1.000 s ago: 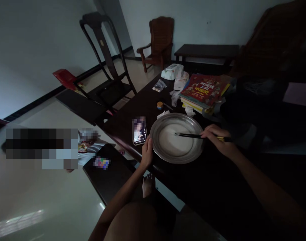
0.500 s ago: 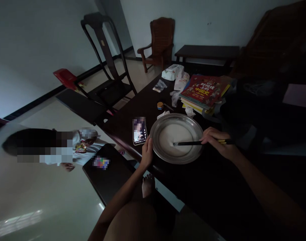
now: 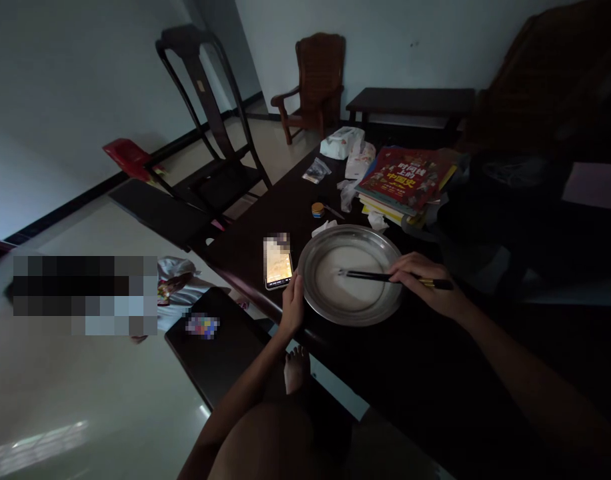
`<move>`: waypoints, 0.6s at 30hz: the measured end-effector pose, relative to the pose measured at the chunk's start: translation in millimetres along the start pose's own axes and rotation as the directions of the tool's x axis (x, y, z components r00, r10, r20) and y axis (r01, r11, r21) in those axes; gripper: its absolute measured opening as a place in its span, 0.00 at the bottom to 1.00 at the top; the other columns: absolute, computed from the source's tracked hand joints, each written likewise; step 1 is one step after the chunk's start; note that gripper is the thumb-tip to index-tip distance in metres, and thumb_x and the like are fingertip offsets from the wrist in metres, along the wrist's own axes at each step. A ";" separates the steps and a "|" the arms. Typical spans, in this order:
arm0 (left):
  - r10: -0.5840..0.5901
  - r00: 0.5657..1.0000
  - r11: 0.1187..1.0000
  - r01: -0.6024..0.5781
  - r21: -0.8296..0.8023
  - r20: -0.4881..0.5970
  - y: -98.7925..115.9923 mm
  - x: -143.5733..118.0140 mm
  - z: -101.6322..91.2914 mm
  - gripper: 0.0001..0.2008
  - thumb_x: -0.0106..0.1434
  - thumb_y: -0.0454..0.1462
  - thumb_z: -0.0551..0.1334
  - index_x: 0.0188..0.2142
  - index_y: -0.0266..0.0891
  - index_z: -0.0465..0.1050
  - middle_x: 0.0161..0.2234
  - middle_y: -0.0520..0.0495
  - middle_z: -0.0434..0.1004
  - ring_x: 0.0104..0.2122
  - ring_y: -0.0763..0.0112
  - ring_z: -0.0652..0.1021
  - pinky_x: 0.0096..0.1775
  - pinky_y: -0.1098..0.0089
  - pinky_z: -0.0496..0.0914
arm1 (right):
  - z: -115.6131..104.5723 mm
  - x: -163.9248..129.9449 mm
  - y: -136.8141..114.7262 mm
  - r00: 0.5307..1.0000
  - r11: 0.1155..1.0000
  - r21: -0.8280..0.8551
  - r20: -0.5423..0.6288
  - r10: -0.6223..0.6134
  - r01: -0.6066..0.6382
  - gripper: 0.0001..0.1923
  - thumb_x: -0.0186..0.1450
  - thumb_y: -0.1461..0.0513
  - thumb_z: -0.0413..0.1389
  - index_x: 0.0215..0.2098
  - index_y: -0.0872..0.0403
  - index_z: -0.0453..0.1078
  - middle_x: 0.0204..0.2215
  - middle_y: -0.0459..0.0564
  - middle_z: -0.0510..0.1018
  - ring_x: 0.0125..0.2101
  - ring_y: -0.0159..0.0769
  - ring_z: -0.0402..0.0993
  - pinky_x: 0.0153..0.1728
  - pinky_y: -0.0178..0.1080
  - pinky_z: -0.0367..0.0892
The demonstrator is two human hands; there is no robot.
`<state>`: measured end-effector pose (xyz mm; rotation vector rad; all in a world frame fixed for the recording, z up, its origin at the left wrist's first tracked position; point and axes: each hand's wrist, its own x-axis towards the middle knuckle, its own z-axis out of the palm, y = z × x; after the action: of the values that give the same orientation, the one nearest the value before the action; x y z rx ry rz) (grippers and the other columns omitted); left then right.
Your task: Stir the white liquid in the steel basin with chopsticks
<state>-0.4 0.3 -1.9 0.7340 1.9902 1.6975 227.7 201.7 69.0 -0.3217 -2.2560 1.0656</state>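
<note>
A wide, shallow metal basin (image 3: pixel 311 300) sits near the edge of the dark table, with milky white liquid (image 3: pixel 353 293) inside. My left hand (image 3: pixel 293 307) grips the basin's left rim, thumb upward along the side. Black chopsticks (image 3: pixel 368 275) with gold bands are held in my right hand (image 3: pixel 423 280) over the basin's right rim. Their tips dip into the liquid near the middle, where its surface is disturbed. Left of the basin, close to my left fingers, lies a lit smartphone (image 3: pixel 278 263).
Behind the basin are a small round jar (image 3: pixel 318 210), crumpled tissue (image 3: pixel 324 228), plastic bags and stacked books (image 3: pixel 405 177). A tissue pack (image 3: pixel 341 143) lies farther back. At left, another person (image 3: pixel 180 293) is beside a dark bench (image 3: pixel 220 353). A tall chair (image 3: pixel 210 120) stands beyond.
My right hand has shifted slightly left, carrying the chopstick tips left and up through the liquid. The phone's picture has turned brighter. My left hand stays on the rim.
</note>
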 end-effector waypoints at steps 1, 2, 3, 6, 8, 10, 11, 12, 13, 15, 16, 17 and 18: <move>0.002 1.000 1.000 -0.002 -0.001 0.000 -0.2 -0.1 -0.2 0.30 0.66 0.56 0.53 0.55 0.38 0.72 0.56 0.42 0.75 0.61 0.56 0.70 0.64 0.57 0.60 | -0.6 0.1 0.5 0.999 1.000 -0.011 -0.037 0.005 -0.005 0.13 0.69 0.57 0.55 0.29 0.48 0.77 0.32 0.49 0.81 0.36 0.41 0.77 0.41 0.47 0.70; 0.005 1.000 1.000 -0.005 -0.002 0.002 -0.4 -0.2 -0.5 0.30 0.66 0.56 0.53 0.55 0.38 0.72 0.56 0.42 0.76 0.60 0.56 0.70 0.63 0.57 0.60 | -1.6 0.1 0.9 0.998 1.000 -0.010 -0.065 0.010 -0.011 0.14 0.69 0.57 0.54 0.28 0.49 0.77 0.30 0.50 0.81 0.35 0.40 0.76 0.39 0.46 0.70; 0.008 1.000 1.000 -0.008 -0.001 0.007 -0.5 -0.3 -0.7 0.29 0.66 0.56 0.53 0.55 0.38 0.72 0.56 0.42 0.76 0.60 0.56 0.71 0.63 0.57 0.61 | -2.5 0.1 1.0 0.997 1.000 0.003 -0.078 0.016 -0.016 0.16 0.70 0.57 0.53 0.27 0.49 0.76 0.28 0.49 0.80 0.33 0.40 0.76 0.38 0.45 0.70; 0.011 1.000 1.000 -0.011 0.001 0.014 0.3 -0.6 -0.4 0.30 0.66 0.56 0.53 0.55 0.38 0.72 0.56 0.42 0.75 0.60 0.56 0.71 0.63 0.58 0.61 | -2.2 -0.3 -0.1 1.000 0.998 0.059 -0.011 0.010 -0.009 0.17 0.70 0.57 0.52 0.27 0.49 0.76 0.28 0.49 0.80 0.34 0.39 0.76 0.38 0.44 0.70; 0.011 1.000 1.000 -0.011 0.000 0.010 1.4 -0.6 0.4 0.30 0.66 0.56 0.53 0.55 0.37 0.72 0.56 0.42 0.75 0.60 0.56 0.71 0.63 0.58 0.61 | 0.4 -0.3 -0.5 0.999 0.998 0.059 0.042 -0.006 0.004 0.13 0.69 0.56 0.55 0.29 0.48 0.77 0.31 0.48 0.82 0.36 0.40 0.77 0.40 0.45 0.71; 0.014 1.000 1.000 -0.014 0.004 0.006 2.1 -0.6 1.1 0.31 0.66 0.56 0.52 0.55 0.36 0.72 0.56 0.41 0.75 0.60 0.56 0.71 0.63 0.58 0.61 | 2.0 -0.2 0.4 0.999 1.000 0.029 0.035 -0.009 0.008 0.10 0.68 0.57 0.57 0.31 0.48 0.77 0.33 0.49 0.82 0.38 0.41 0.77 0.42 0.46 0.70; 0.017 1.000 1.000 -0.017 0.009 0.005 2.1 -0.6 1.2 0.31 0.66 0.56 0.52 0.55 0.36 0.72 0.56 0.41 0.75 0.60 0.56 0.71 0.63 0.59 0.62 | 1.8 -0.2 1.1 1.000 1.000 0.016 0.004 -0.003 0.003 0.10 0.68 0.57 0.56 0.31 0.48 0.77 0.33 0.49 0.82 0.38 0.41 0.77 0.42 0.46 0.70; 0.021 1.000 1.000 -0.021 0.014 0.005 1.8 -0.6 1.1 0.31 0.66 0.56 0.52 0.55 0.36 0.72 0.56 0.41 0.75 0.59 0.56 0.71 0.63 0.59 0.62 | 1.0 -0.3 1.7 0.999 1.000 0.012 -0.033 0.006 -0.006 0.11 0.68 0.57 0.55 0.30 0.48 0.77 0.32 0.49 0.81 0.37 0.41 0.76 0.41 0.46 0.70; 0.025 1.000 1.000 -0.025 0.018 0.005 1.3 -0.6 0.9 0.30 0.66 0.56 0.52 0.55 0.36 0.72 0.56 0.41 0.75 0.60 0.56 0.71 0.63 0.59 0.62 | -0.2 -0.5 2.0 0.998 1.000 0.019 -0.064 0.016 -0.014 0.13 0.69 0.58 0.54 0.29 0.48 0.77 0.30 0.49 0.80 0.35 0.40 0.75 0.39 0.45 0.70; 0.023 1.000 1.000 -0.023 0.018 0.011 0.1 -0.6 0.5 0.30 0.67 0.56 0.52 0.55 0.36 0.72 0.56 0.41 0.75 0.60 0.56 0.71 0.63 0.58 0.61 | -1.7 -1.1 1.5 0.998 0.998 0.052 -0.061 0.033 -0.029 0.16 0.70 0.58 0.52 0.27 0.49 0.76 0.28 0.49 0.79 0.33 0.39 0.75 0.37 0.44 0.69; 0.019 1.000 1.000 -0.019 0.014 0.014 -0.2 -0.5 0.4 0.30 0.67 0.55 0.52 0.55 0.36 0.72 0.56 0.41 0.75 0.60 0.56 0.70 0.63 0.58 0.61 | -1.5 -1.4 0.8 0.999 0.997 0.066 -0.032 0.035 -0.033 0.16 0.70 0.58 0.52 0.27 0.49 0.76 0.28 0.49 0.79 0.33 0.39 0.75 0.37 0.43 0.70; 0.013 1.000 1.000 -0.013 0.007 0.015 -0.3 -0.5 0.4 0.30 0.67 0.55 0.53 0.55 0.36 0.72 0.56 0.41 0.75 0.60 0.56 0.70 0.63 0.58 0.61 | -0.5 -1.6 0.2 0.999 0.997 0.074 0.006 0.035 -0.036 0.16 0.70 0.58 0.52 0.27 0.49 0.76 0.29 0.49 0.79 0.34 0.39 0.75 0.38 0.43 0.70; 0.007 1.000 1.000 -0.007 -0.001 0.013 0.0 -0.4 0.5 0.30 0.66 0.55 0.53 0.55 0.36 0.72 0.56 0.41 0.75 0.60 0.56 0.70 0.63 0.58 0.61 | 0.8 -1.7 -0.2 0.999 0.997 0.072 0.035 0.034 -0.036 0.14 0.70 0.57 0.53 0.28 0.49 0.77 0.30 0.49 0.80 0.35 0.39 0.76 0.39 0.44 0.70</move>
<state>0.2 0.4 -2.0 0.7510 1.9806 1.6930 228.5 200.2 68.0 -0.3156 -2.2423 1.1766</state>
